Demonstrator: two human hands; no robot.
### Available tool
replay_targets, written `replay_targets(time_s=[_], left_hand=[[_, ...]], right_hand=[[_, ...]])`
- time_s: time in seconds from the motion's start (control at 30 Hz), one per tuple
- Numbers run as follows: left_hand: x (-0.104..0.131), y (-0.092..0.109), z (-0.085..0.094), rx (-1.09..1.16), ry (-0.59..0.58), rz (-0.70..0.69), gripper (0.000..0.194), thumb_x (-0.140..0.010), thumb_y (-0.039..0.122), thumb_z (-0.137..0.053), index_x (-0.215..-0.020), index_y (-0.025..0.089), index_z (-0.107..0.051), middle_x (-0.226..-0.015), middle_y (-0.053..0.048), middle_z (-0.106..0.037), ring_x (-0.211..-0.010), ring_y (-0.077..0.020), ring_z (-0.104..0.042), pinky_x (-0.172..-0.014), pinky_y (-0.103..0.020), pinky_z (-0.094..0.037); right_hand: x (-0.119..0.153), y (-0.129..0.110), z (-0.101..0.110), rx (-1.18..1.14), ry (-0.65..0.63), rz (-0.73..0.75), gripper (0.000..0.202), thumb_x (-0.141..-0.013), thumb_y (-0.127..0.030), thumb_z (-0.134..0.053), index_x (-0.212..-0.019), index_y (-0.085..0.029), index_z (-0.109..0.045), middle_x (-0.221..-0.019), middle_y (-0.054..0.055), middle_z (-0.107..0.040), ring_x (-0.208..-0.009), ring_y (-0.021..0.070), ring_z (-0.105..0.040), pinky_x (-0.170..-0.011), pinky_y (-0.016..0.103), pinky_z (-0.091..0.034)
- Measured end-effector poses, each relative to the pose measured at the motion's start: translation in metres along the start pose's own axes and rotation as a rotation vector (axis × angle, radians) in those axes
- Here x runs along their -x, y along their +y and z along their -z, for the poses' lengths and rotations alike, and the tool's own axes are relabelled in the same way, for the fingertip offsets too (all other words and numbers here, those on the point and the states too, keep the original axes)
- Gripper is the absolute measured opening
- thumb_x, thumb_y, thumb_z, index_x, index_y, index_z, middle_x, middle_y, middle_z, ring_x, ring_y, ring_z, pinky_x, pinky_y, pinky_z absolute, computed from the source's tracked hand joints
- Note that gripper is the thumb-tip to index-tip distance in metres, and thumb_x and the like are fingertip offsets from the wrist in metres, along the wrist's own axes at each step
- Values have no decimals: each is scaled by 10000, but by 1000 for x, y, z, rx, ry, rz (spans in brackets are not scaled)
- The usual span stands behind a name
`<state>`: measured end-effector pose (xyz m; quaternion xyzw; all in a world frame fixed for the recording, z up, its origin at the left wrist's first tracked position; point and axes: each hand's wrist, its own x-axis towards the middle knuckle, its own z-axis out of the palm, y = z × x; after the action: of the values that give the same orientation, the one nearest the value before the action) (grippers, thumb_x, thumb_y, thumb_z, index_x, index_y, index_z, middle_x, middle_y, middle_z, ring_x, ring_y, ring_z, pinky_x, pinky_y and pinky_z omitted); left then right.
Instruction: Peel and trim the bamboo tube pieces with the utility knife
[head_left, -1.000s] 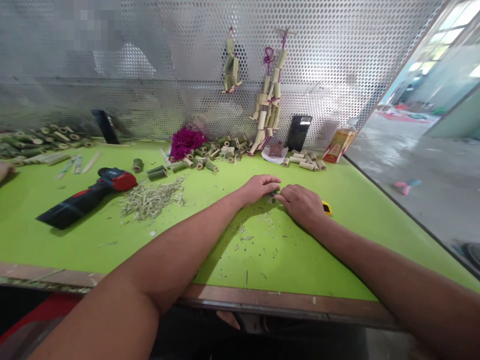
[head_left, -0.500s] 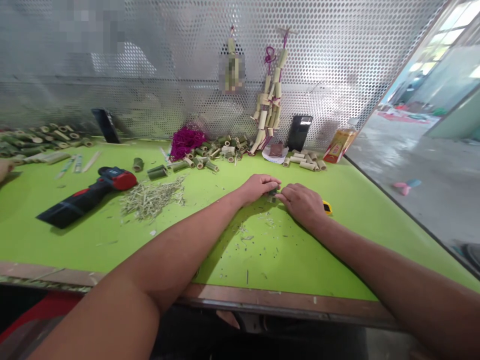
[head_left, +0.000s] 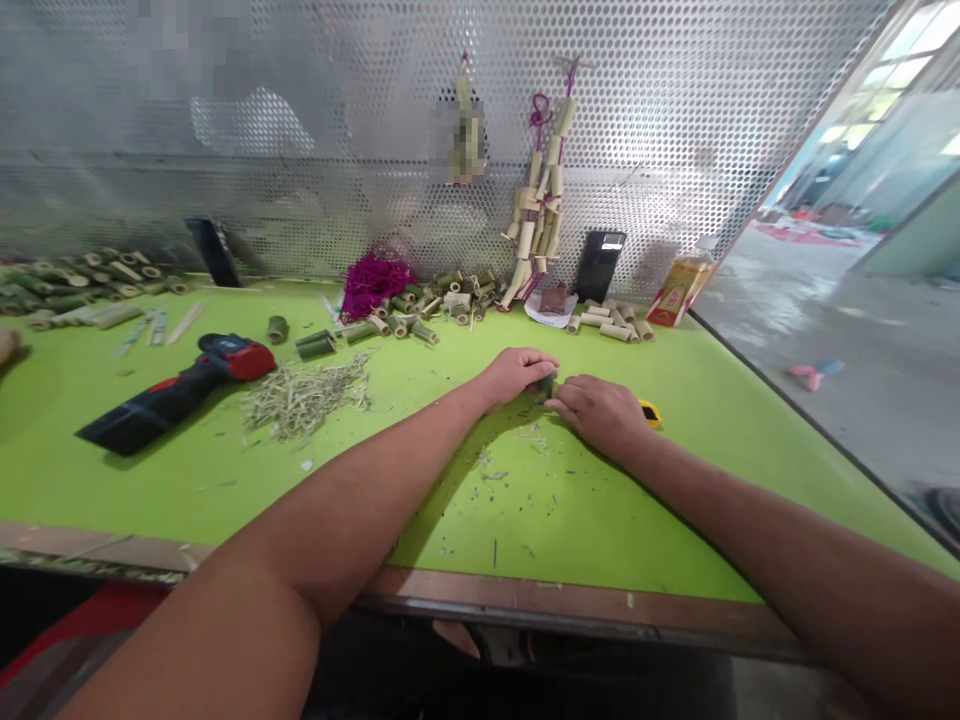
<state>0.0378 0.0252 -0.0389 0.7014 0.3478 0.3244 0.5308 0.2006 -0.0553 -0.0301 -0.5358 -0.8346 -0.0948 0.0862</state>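
Observation:
My left hand is closed on a short green bamboo piece at the middle of the green table. Against that piece's right side, my right hand is closed too, its fingers bent towards the left hand. Whatever the right fingers grip is hidden. A yellow-handled tool lies just beyond the right hand, partly covered by it. Small shavings are scattered on the table below both hands.
A black and red power tool and a shavings pile lie left. Behind stand bamboo pieces, purple string, a phone and a bottle. Another person's hand shows at the left edge.
The bamboo piece now looks more upright between my fingers. My right hand has shifted slightly left and down. The other person's hand has moved a little.

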Motion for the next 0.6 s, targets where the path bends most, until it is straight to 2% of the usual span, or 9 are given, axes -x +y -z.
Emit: replay_targets(time_s=[0.1,0.2,0.33,0.5,0.6], left_hand=[[0,-1,0,-23,-14,-19,351,-797,327,-584,-1035,88,-682,-903,-74,-694,-598,-68,-470,-601,-222,-391],[0,-1,-1,-51,-13,-34,366,-792,348,-592,-1050,106,-685,-889,-69,-694,-639,-86,-507,-616,-225,-400],[0,-2,-2,-72,0,-64,359,-783,346,-604,-1039,109,-691,-920,-74,-695,-722,-106,-547,-664,-231,-428],[-2,-4,-3,-36,30,-24,368,-788,348,-593,-1035,92,-685,-860,-72,-688,-617,-84,-495,-598,-227,-413],[-1,-3,-3,-11,37,-3,352,-788,333,-593,-1020,84,-685,-872,-73,-687,-586,-71,-472,-585,-223,-406]], right_hand=[[1,2,-1,2,74,-81,412,-976,-436,-311,-809,-199,-605,-829,46,-652,-767,163,-547,-585,276,-310],[0,4,-2,17,91,-122,389,-969,-436,-333,-822,-200,-606,-836,50,-653,-778,170,-546,-595,282,-315],[-2,4,-3,18,52,-103,382,-967,-437,-343,-825,-207,-613,-824,44,-649,-773,167,-551,-607,286,-328],[-3,-1,-1,17,-47,27,395,-968,-446,-339,-806,-208,-610,-810,47,-650,-794,173,-568,-621,279,-332],[-1,-1,-1,7,-25,19,404,-968,-455,-334,-798,-205,-602,-820,49,-650,-791,171,-562,-595,273,-313]])
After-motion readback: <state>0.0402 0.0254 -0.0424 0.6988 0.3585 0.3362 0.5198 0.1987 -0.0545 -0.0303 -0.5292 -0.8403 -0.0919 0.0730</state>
